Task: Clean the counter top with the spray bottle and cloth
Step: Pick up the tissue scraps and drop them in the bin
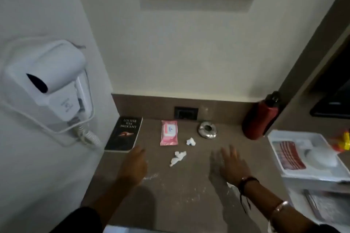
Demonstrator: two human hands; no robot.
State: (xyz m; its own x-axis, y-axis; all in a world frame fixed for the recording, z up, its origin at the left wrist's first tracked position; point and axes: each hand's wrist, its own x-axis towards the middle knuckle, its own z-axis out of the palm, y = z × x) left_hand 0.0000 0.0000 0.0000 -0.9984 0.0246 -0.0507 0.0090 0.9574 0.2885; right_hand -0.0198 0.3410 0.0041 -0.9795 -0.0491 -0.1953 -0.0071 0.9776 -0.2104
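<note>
A white wall-mounted hair dryer (47, 83) hangs on the left wall, its coiled cord (89, 136) looping down beside it. On the brown counter top (170, 198), at its far left corner, lies a dark paperback book (124, 134), flat, with its cover up. The left hand (134, 164) reaches forward just right of the book's near corner, fingers spread and grasping nothing; motion blur makes it unclear whether it touches the surface. Right of the book, apart from it, lies a pink pack of wet wipes (169, 133). Two crumpled white tissues sit nearby: one tissue (178, 157) between the two hands, the other tissue (191, 142) just beyond it, toward a round metal ashtray (207, 130). Behind them a dark wall socket (186, 112) is set in the backsplash. White powdery streaks mark the counter top between the forearms. The right hand (231, 166) is spread flat with the palm down, empty, low over the counter top, with bracelets on the wrist. A red water bottle (260, 117) stands upright in the far right corner. At the right edge rests a white tray (276, 136) holding packaged items. No spray bottle or cloth can be seen
</note>
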